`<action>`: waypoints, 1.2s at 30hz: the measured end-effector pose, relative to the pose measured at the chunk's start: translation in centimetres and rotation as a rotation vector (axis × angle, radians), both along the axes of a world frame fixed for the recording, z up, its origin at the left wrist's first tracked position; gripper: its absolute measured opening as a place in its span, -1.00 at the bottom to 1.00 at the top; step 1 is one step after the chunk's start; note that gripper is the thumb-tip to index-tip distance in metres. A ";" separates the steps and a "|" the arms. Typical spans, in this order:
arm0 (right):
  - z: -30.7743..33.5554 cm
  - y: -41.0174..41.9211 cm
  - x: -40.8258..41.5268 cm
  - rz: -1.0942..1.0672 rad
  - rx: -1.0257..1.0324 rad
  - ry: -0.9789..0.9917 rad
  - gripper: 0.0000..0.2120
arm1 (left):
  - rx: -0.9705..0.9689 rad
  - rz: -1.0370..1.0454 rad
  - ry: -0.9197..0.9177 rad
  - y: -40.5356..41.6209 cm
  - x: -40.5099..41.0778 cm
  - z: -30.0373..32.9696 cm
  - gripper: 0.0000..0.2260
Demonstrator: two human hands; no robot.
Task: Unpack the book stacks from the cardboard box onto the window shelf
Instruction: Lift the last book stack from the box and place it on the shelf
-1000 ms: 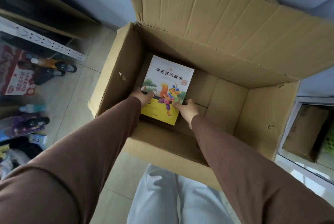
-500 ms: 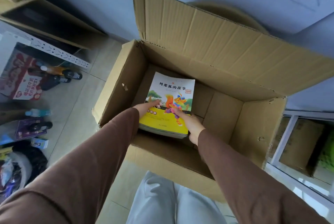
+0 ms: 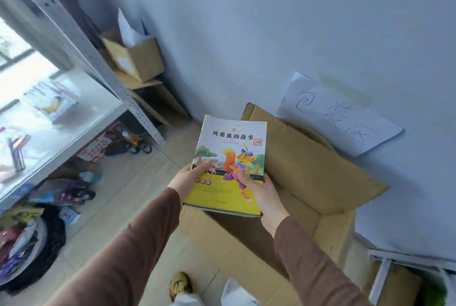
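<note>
A stack of books (image 3: 228,165) was held above the cardboard box (image 3: 308,172) in the middle of the frame, gripped by the left hand (image 3: 188,178) and right hand (image 3: 261,194), while the window shelf (image 3: 74,118) was seen to the left.

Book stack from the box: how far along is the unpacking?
Done: some books already lie on the window shelf. In hand: left hand and right hand hold the book stack above the cardboard box. Left: shelving it; the box's inside is hidden.
</note>
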State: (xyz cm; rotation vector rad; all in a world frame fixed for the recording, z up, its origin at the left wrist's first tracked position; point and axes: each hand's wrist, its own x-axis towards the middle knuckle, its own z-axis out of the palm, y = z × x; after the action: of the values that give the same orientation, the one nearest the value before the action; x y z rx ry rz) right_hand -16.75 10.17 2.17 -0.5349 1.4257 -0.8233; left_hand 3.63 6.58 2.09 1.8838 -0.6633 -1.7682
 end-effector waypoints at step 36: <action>22.7 -21.3 54.5 0.585 -0.641 -0.239 -0.25 | -0.697 0.609 -0.006 -6.6 51.8 26.2 -0.62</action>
State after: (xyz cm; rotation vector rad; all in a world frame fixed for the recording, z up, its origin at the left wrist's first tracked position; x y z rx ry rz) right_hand 37.76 -11.14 24.90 -1.2271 0.6968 -0.8161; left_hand 55.39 -0.05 28.29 1.3929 -0.5312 -0.9721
